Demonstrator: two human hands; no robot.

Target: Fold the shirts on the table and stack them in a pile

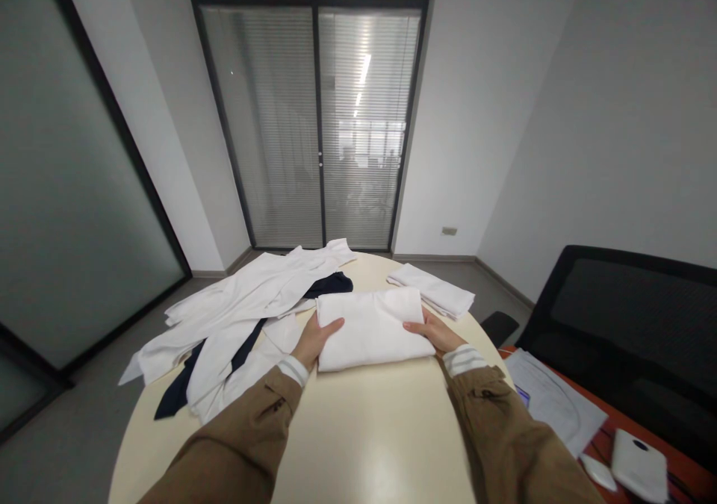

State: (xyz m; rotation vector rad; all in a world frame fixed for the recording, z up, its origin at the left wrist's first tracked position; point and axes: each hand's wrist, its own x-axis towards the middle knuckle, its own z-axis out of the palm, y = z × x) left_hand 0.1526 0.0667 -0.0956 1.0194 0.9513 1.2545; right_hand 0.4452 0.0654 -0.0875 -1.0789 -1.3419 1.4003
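- Cloth (pixel 370 331) is lying folded in a flat white square near the middle of the round table (pixel 364 433).
- Left hand (pixel 314 342) is pressing on the left side of the cloth. It is flat and open, with its fingers (pixel 330 328) lying on top and not pinching.
- Right hand (pixel 435 331) is pressing on the right side the same way, flat and open, with its fingers (pixel 413 328) resting on the cloth.
- Second folded white cloth (pixel 431 291) is sitting just past the right hand, close to the table's edge.
- Messy pile of white clothes (pixel 240 310) is spreading over the left part of the table, just beside the left hand, and dark blue cloth (pixel 330 286) is peeking out from it.
- Orange desk (pixel 688 474) is standing to the right, with papers (pixel 552 399) on it, and a black chair (pixel 621 317) is standing behind it.
- Folds could slip open if a hand is dragging the cloth too fast.
- Second cloth could fall off the table if an arm is bumping it.
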